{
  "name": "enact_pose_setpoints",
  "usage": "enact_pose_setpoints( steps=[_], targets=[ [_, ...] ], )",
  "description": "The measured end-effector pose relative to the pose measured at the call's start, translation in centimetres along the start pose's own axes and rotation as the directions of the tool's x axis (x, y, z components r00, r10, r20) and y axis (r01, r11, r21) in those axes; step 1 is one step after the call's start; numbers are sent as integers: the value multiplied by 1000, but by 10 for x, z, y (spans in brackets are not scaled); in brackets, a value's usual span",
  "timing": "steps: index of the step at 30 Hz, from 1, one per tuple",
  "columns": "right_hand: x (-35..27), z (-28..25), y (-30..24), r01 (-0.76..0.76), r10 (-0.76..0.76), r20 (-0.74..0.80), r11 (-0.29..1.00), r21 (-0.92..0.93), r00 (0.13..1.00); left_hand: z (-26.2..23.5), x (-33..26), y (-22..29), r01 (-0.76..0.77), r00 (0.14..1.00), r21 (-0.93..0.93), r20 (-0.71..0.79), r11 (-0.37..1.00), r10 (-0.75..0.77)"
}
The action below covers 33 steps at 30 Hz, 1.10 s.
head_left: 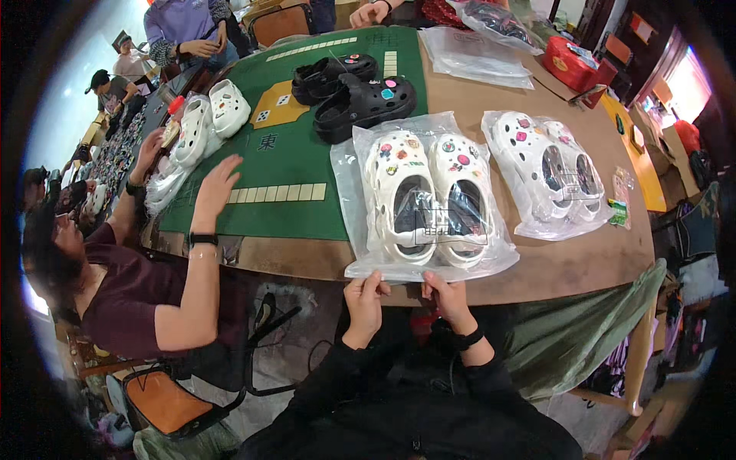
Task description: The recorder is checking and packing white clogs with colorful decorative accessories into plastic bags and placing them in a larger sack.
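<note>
A clear plastic bag (498, 257) lies in front of me at the table's near edge, with a pair of white clogs (404, 180) inside it, toes pointing away. Colourful charms dot the clogs. My left hand (365, 307) pinches the bag's near edge between thumb and fingers. A little to the right, my right hand (448, 299) grips the same edge, wearing a dark wristband. To the right of this bag rests a second bagged pair of white clogs (540, 161). Farther off, a pair of black clogs (364, 107) with charms sits unbagged on the green mat (291, 218).
On the left, a co-worker's hands (218, 188) are near other white clogs (228, 107). More clear bags (471, 57) and a red round container (571, 63) lie at the far right. A small packet (622, 198) is by the right edge. An orange chair (165, 399) stands lower left.
</note>
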State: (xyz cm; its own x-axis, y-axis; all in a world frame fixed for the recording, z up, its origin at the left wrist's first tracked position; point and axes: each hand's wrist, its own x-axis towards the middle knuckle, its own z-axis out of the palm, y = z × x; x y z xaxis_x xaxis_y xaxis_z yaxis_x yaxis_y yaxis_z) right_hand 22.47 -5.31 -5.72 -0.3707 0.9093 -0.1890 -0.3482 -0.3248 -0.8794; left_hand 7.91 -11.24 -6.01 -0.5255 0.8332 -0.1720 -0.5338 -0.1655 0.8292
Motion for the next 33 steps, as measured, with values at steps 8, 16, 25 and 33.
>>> enact_pose_setpoints(
  steps=[8,16,25,33],
  targets=[
    [1,-4,7,32,-32,18,999,36,999,1,0,2,-43,999,19,10,999,43],
    [-1,-3,2,43,-43,6,995,95,999,5,-3,13,-51,998,127,-19,991,54],
    [1,-2,0,8,-3,-30,990,141,1000,3,2,20,-81,995,128,-42,988,87],
    [-2,2,5,122,-110,-75,977,177,991,4,4,21,-83,994,131,-53,988,91]
  ],
)
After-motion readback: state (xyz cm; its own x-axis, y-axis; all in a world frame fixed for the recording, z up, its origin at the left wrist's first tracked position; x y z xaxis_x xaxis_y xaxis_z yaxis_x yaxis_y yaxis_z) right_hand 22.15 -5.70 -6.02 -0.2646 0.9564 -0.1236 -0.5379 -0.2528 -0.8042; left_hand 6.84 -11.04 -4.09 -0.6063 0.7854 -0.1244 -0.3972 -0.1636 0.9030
